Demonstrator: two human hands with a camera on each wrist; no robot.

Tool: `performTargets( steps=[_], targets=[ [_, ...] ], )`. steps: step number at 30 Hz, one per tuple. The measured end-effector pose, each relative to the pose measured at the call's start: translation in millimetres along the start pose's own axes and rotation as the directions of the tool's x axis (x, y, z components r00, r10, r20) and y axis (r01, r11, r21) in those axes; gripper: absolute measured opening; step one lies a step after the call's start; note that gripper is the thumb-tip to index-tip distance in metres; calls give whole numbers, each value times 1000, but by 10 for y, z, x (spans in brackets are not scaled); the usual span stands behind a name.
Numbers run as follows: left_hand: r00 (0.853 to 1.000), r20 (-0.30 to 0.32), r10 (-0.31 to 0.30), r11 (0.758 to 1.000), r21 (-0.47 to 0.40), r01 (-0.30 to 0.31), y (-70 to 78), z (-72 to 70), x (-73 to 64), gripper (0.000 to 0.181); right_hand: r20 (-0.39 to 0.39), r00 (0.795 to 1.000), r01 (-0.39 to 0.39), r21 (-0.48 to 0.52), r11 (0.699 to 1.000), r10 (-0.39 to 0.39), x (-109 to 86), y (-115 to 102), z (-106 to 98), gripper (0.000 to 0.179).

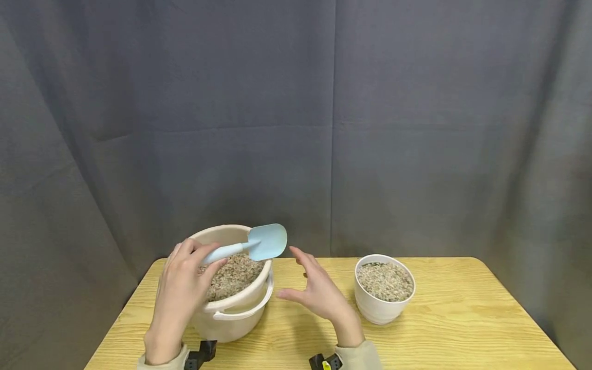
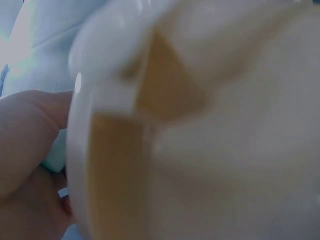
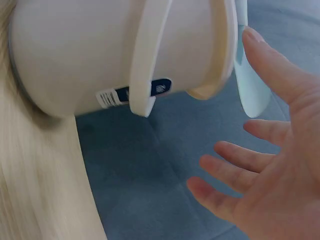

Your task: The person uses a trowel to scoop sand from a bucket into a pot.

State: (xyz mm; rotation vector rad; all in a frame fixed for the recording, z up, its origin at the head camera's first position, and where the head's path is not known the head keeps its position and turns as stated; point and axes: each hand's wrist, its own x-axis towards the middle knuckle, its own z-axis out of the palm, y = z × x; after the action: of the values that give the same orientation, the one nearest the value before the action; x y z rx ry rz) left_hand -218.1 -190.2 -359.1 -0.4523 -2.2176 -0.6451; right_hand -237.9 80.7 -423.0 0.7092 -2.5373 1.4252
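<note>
My left hand (image 1: pixel 182 282) grips the pale blue handle of a small hand trowel (image 1: pixel 268 241) above a cream bucket (image 1: pixel 231 329). The trowel's blade points right, past the bucket's rim, and carries no visible load. Inside the bucket lies a coarse, grainy tan-grey mix (image 1: pixel 236 275). To the right of the blade, my right hand (image 1: pixel 319 290) is held in the air, thumb and fingers spread, touching nothing. In the right wrist view the trowel (image 3: pixel 252 90) hangs just beyond that thumb. The bucket wall (image 2: pixel 240 165) fills most of the left wrist view, blurred.
A white pot (image 1: pixel 381 311) filled with similar grains stands on the wooden table (image 1: pixel 462 318), right of my right hand. The bucket's white carry handle (image 1: pixel 250 311) hangs down its front side. Behind the table hangs a dark grey curtain (image 1: pixel 296 128).
</note>
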Motion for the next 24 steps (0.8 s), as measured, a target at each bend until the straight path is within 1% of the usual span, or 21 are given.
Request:
performTargets(
  steps=[6, 11, 15, 18, 21, 24],
  targets=[
    [999, -20, -26, 999, 34, 27, -157, -113, -17, 34, 9, 1000, -9, 62, 998, 8, 94, -2, 134, 95],
    [998, -13, -55, 996, 65, 55, -223, -195, -49, 34, 16, 1000, -13, 121, 993, 11, 145, -11, 241, 93],
    [997, 4, -76, 993, 96, 76, -273, -255, -83, 36, -6, 1000, 16, 151, 988, -16, 185, -10, 310, 86],
    [996, 24, -88, 990, 116, 85, -319, -284, -99, 37, -29, 999, 33, 195, 980, -28, 208, -14, 339, 82],
    [995, 29, -92, 988, 128, 88, -354, -301, -110, 37, -42, 999, 35, 246, 969, -25, 218, -26, 357, 80],
    [995, 26, -95, 987, 131, 91, -373, -318, -116, 38, -52, 999, 29, 265, 964, -16, 220, -47, 376, 81]
  ],
)
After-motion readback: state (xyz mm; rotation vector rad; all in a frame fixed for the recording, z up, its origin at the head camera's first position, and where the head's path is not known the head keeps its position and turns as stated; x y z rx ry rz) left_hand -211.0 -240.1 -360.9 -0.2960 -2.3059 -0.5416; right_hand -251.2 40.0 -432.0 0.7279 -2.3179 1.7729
